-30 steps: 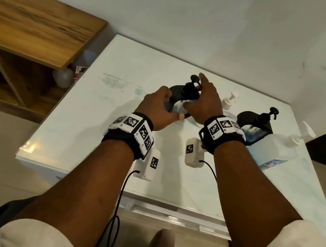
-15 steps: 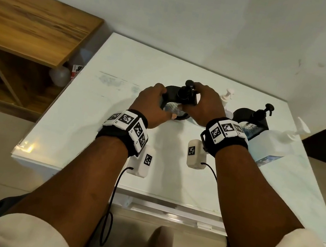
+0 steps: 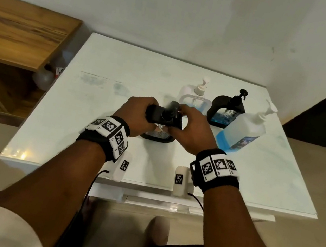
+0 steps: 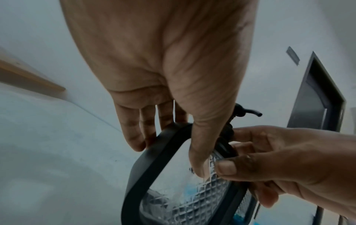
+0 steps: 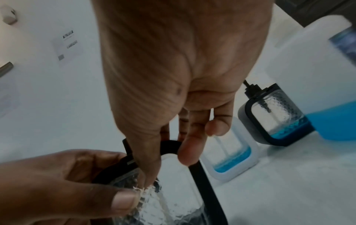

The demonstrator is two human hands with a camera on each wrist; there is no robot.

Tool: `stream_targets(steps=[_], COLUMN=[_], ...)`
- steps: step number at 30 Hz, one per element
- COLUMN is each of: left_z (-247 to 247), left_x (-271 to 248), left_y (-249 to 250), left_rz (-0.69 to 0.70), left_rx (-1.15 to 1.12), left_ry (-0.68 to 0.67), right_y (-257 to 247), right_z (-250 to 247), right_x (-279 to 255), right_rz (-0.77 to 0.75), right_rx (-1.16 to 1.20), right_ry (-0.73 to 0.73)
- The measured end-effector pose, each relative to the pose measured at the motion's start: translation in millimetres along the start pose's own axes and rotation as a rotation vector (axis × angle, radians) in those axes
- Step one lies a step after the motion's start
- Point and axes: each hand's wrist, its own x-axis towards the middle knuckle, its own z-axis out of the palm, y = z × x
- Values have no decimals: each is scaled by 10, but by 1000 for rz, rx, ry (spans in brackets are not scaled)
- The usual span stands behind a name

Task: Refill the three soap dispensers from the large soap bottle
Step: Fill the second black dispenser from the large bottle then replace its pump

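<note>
Head view: both hands clasp one black-framed, clear-textured soap dispenser (image 3: 164, 119) between them above the white surface (image 3: 92, 124). Left hand (image 3: 135, 116) grips its left side, right hand (image 3: 193, 133) its right side and top. It tilts, pump toward the wall. White-framed dispenser (image 3: 194, 100), second black-framed dispenser (image 3: 225, 110) and large soap bottle (image 3: 241, 130) stand just right.

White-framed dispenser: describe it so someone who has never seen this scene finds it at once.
On the white table, look at the back row near the wall. The white-framed dispenser stands leftmost there, beside a black-framed dispenser and the large soap bottle. Its pale frame and white pump, with little blue soap at the bottom, set it apart.
</note>
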Motion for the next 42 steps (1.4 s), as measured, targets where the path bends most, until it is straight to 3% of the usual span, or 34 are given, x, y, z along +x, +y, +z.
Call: stream_targets(steps=[6,9,19,25,42], left_z=[93,101,115,118,199], left_x=[-22,-4,6,28,37], left_y=[15,23,27,50,98], left_rz=[17,16,34,51,86], left_rx=[19,51,101,102,176], left_ry=[-20,-31,-29,-47,-18], right_y=[30,39,-137,-186,-113], right_z=[4,54,86,92,-55], right_x=[-135,-249,-107,12,133], right_rz=[44,115,111,67,-120], right_rx=[37,87,48,-53,-63], right_ry=[36,123,268,230,99])
